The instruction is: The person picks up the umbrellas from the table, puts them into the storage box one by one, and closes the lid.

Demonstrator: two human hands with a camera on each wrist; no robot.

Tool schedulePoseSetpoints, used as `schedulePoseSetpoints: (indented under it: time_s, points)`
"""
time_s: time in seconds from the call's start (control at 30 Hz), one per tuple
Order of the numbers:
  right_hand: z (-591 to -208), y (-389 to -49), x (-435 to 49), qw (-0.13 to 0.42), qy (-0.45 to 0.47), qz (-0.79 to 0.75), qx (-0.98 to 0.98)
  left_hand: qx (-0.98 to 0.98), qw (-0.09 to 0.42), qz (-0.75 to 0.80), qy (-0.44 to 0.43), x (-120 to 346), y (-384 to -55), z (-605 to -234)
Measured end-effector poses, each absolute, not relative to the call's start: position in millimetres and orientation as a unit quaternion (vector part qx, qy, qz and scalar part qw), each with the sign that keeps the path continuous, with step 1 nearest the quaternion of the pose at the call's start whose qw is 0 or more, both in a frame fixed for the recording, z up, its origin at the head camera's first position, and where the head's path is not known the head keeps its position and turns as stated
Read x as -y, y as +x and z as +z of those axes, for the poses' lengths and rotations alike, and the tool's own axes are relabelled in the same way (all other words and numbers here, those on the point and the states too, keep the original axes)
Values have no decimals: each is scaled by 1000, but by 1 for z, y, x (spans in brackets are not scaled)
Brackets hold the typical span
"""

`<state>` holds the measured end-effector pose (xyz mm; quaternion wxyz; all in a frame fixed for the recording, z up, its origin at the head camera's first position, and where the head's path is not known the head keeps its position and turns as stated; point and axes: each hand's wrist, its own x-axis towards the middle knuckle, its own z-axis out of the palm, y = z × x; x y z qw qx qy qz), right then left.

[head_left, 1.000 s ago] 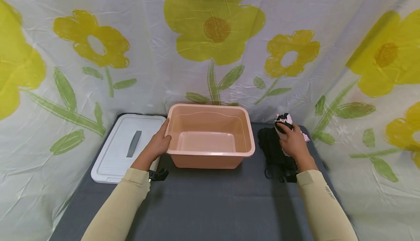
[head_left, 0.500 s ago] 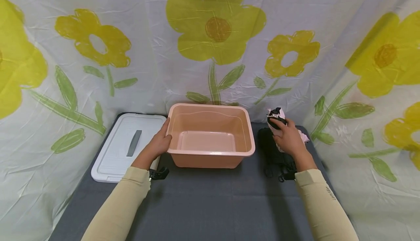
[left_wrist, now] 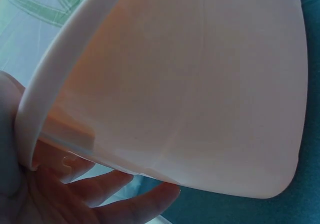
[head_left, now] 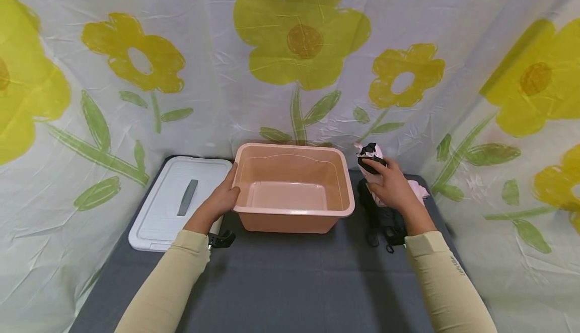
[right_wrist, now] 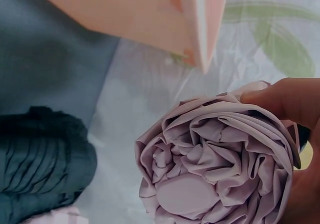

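My left hand [head_left: 221,197] grips the left rim of a peach plastic basin [head_left: 294,221]. In the left wrist view, the fingers [left_wrist: 142,204] lie along the basin's wall beside the rim. Between the thumb and fingers of my right hand [head_left: 390,187] is a rolled, pale pink folded umbrella [right_wrist: 230,139] with black parts at its far end. Gathered fabric surrounds an oval end piece in the right wrist view. It is raised near the basin's right side, apart from it. Below lie dark, pleated rolled items [head_left: 385,219] with loops, seemingly folded umbrellas, partly hidden by my right hand.
A white lid [head_left: 158,207] with a grey handle lies left of the basin. Another pink fabric piece [head_left: 418,189] sits behind my right wrist. The dark grey table [head_left: 290,282] meets a flowered curtain [head_left: 213,71] at the back and sides.
My right hand has moved left with the pink umbrella, away from the dark rolls and toward the basin. My left hand keeps its grip on the rim.
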<state>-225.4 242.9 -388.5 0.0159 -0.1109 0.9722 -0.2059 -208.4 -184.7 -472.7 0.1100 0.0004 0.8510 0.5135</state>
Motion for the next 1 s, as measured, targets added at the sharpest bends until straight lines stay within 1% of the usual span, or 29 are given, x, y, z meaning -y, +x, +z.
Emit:
schedulePoseSetpoints:
  time_s: [0.17,0.5,1.0]
  points:
    - [-382,-225,-235,22,-127,-215,-968,-849,108,517,1,185,-209,-474]
    - [-375,-225,-222,14,-155,-222,-963,-849,109,517,0,185,-210,-477]
    - [-366,-226,-198,40,-171,-231,-957,-849,110,517,-3,185,-210,-477]
